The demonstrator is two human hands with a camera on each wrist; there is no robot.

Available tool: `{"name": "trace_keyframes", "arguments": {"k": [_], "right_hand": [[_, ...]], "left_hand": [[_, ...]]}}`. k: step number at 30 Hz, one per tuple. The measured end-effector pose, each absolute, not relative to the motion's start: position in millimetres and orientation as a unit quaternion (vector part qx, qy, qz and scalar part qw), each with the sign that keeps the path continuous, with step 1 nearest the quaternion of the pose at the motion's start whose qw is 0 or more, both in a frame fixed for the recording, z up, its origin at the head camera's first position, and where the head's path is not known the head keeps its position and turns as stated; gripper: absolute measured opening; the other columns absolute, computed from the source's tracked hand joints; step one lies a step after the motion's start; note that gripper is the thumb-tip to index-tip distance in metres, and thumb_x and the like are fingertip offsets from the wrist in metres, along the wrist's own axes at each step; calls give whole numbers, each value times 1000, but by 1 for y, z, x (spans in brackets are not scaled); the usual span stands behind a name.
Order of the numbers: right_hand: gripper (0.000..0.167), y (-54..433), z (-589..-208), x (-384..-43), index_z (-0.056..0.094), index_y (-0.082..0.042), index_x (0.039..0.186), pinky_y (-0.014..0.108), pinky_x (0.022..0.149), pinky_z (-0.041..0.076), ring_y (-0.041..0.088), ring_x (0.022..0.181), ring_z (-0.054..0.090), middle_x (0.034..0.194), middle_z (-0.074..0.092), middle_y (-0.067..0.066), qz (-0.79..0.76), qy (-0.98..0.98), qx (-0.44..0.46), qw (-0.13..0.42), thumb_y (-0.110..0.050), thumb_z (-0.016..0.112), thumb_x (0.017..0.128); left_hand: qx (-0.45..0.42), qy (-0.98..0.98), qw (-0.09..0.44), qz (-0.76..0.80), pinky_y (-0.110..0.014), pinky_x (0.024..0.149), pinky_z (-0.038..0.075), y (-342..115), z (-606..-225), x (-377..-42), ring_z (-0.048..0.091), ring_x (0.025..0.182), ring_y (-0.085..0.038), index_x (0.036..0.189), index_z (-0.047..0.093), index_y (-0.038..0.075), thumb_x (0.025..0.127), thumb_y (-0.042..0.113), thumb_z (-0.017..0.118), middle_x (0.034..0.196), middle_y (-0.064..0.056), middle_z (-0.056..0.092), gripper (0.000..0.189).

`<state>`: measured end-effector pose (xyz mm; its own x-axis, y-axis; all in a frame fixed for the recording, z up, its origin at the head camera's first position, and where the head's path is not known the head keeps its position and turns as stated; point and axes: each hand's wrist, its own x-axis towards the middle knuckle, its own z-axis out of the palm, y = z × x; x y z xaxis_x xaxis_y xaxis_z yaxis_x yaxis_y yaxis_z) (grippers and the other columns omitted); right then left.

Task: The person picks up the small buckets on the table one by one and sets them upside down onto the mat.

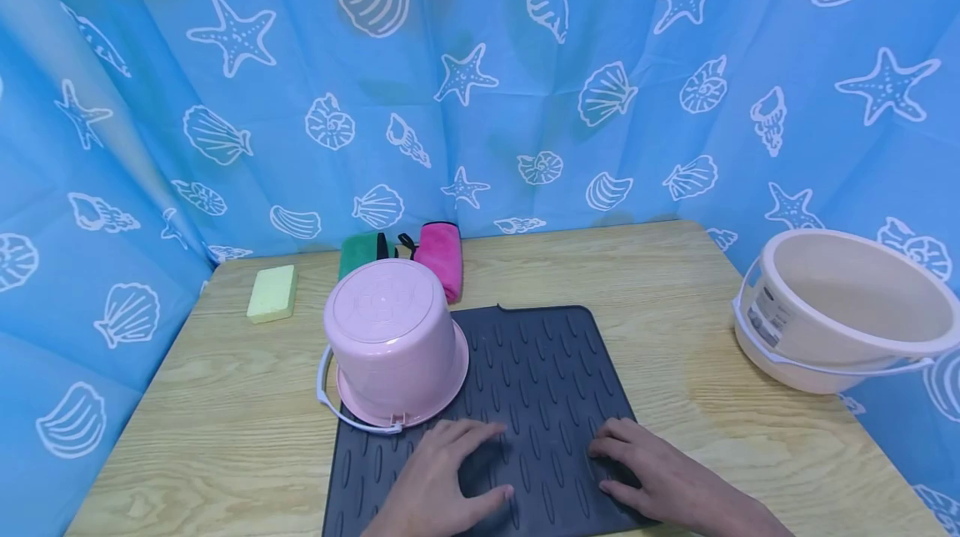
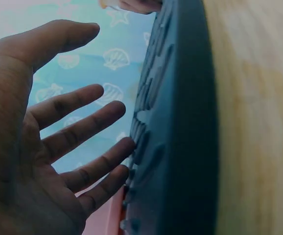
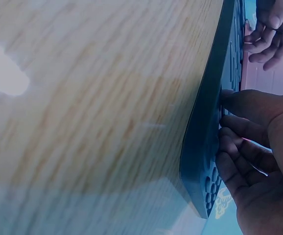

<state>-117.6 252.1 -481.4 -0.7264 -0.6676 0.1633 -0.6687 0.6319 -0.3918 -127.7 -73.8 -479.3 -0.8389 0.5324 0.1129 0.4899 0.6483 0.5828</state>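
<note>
A dark grey mat (image 1: 528, 404) with raised oval ridges lies on the table. Upside down on its left part, partly past its edge, stands a pink bucket (image 1: 397, 337) with a white handle. My left hand (image 1: 442, 479) is over the mat in front of the bucket, fingers spread and nothing in it; the left wrist view shows its palm (image 2: 48, 156). At the mat's right front edge, my right hand (image 1: 660, 474) has its fingertips on the ridged surface. In the right wrist view these fingers (image 3: 242, 166) are loosely bent and hold nothing.
A beige bucket (image 1: 825, 337) stands upright at the right table edge. Behind the pink bucket lie a green cloth (image 1: 360, 252) and a pink cloth (image 1: 441, 258). A pale yellow sponge (image 1: 272, 293) is at the back left. Blue seashell curtains (image 1: 480, 137) surround the table.
</note>
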Motion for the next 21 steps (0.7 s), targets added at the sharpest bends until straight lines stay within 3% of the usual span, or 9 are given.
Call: {"name": "trace_keyframes", "arguments": {"k": [12, 18, 21], "right_hand": [[25, 252, -478, -118, 69, -14, 113, 28, 77, 52, 4, 96, 52, 110, 53, -10, 220, -905, 363, -7, -22, 76, 91], [25, 254, -466, -120, 71, -14, 115, 29, 80, 54, 5, 98, 55, 111, 55, -11, 215, -918, 332, -23, -24, 74, 92], [26, 257, -453, -123, 71, -13, 114, 29, 79, 55, 7, 98, 57, 111, 56, -9, 202, -925, 321, 4, -23, 75, 91]], "left_hand": [[257, 903, 102, 328, -50, 100, 45, -74, -487, -129, 46, 119, -15, 127, 67, 29, 86, 57, 69, 126, 10, 58, 50], [280, 893, 92, 340, -49, 101, 44, -77, -490, -129, 45, 119, -15, 121, 69, 25, 85, 51, 73, 124, 10, 57, 44], [285, 888, 90, 349, -48, 101, 43, -78, -492, -129, 44, 119, -15, 119, 69, 26, 86, 49, 74, 125, 12, 56, 41]]}}
